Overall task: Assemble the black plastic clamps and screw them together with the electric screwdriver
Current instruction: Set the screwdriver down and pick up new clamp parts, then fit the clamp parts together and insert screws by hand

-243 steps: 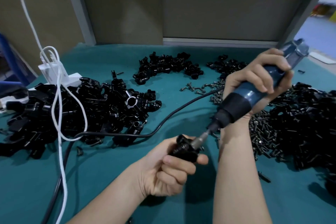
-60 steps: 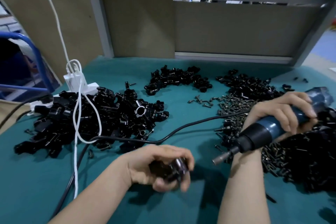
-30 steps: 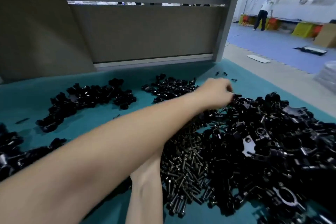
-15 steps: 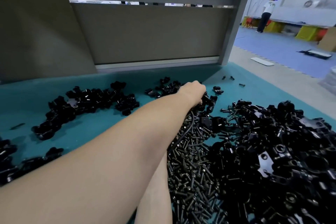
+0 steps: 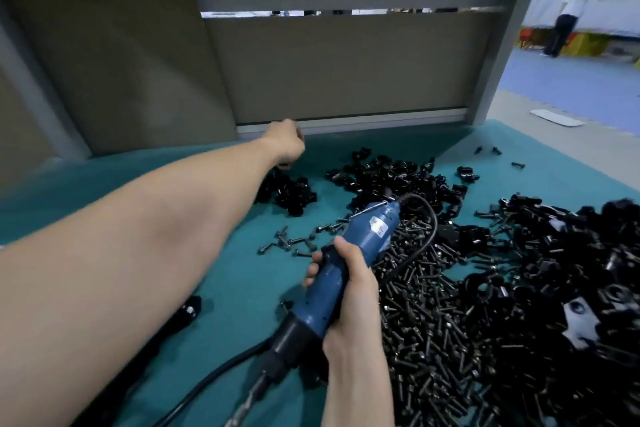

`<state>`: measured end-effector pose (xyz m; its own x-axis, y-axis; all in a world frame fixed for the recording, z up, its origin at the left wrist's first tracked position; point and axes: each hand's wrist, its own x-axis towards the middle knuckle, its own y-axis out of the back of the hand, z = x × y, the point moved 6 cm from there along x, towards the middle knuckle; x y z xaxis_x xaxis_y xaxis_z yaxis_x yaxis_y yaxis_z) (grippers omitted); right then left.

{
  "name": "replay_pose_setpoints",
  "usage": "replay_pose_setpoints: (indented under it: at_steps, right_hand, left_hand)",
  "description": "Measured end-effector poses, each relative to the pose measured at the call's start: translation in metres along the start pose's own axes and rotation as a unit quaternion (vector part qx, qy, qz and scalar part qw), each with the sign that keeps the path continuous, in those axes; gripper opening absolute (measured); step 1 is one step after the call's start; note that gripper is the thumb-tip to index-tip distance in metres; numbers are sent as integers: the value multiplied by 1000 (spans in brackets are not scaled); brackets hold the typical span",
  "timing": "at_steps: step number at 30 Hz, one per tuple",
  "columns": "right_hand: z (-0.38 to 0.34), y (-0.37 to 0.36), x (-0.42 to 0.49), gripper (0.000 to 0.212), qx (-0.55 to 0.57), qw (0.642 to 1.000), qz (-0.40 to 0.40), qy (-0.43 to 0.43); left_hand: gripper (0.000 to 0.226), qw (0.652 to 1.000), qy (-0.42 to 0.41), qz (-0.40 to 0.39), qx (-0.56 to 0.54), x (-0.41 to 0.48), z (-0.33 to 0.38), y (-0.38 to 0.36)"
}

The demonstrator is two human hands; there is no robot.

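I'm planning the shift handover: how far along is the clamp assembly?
Looks done: a small pile of clamps lies under the outstretched left hand, seemingly assembled, though too small to confirm. In hand: the right hand grips the electric screwdriver, driving nothing. Left: a big heap of clamp parts and many loose screws.

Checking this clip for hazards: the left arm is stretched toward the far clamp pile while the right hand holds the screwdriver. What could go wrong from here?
The electric screwdriver in the right hand has its bit pointing back toward the person, close to the outstretched left forearm; a slip could jab it. Its black cord lies looped over the loose screws, so lifting the tool may drag and scatter them.
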<state>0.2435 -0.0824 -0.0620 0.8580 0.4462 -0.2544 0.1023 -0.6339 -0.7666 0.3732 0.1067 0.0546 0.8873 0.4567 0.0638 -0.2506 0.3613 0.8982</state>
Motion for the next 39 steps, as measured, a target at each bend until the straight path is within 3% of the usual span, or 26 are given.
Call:
replay_pose_setpoints:
  at_steps: [2, 4, 7, 9, 14, 17, 19, 21, 25, 28, 30, 32, 33, 35, 37, 39]
  right_hand:
    - [3, -1, 1, 21, -29, 1000, 0, -4]
    - [4, -2, 3, 22, -57, 998, 7, -7]
    - [4, -9, 3, 32, -93, 995, 20, 26]
    - [2, -11, 5, 41, -153, 985, 36, 68]
    - [11, -18, 4, 37, -231, 967, 22, 102]
    - [13, -19, 4, 45, -274, 956, 32, 99]
    - [14, -20, 5, 65, -327, 938, 33, 107]
    - [14, -20, 5, 86, -388, 914, 40, 111]
    - [5, -30, -4, 78, -499, 847, 69, 168]
    - [-10, -52, -24, 66, -543, 794, 37, 273]
    - [-13, -80, -41, 60, -579, 750, -81, 308]
    - [-3, -101, -62, 56, -563, 753, -236, 246]
    - [5, -106, -73, 52, -553, 755, -287, 204]
    - [13, -104, -87, 41, -556, 753, -295, 191]
    - [12, -91, -95, 26, -541, 775, -245, 218]
    - [10, -76, -101, 24, -496, 818, -208, 206]
  left_hand:
    - [30, 991, 8, -98, 85, -7, -43, -6]
    - [39, 982, -18, -142, 119, -21, -67, -16]
    - [62, 983, -58, -128, 119, -28, -67, -31]
    - [65, 965, -81, -134, 210, -32, -62, -40]
    - [59, 947, -96, -53, 302, -46, -53, -42]
    - [50, 946, -77, -51, 312, -59, -63, -31]
    - [40, 964, -54, -46, 255, -74, -75, -20]
    - [30, 991, -30, -19, 131, -94, -84, -5]
    - [21, 990, -19, 49, -128, -147, -77, 20]
    - [30, 919, 31, 7, -392, -198, -71, 20]
    - [31, 839, 60, -22, -540, -231, -72, 19]
    - [34, 774, 80, -25, -628, -254, -78, 21]
    - [34, 763, 87, -23, -641, -263, -81, 21]
    - [30, 776, 105, -27, -622, -281, -85, 17]
    - [27, 774, 136, -57, -615, -300, -86, 4]
    - [22, 716, 153, -115, -672, -321, -84, -11]
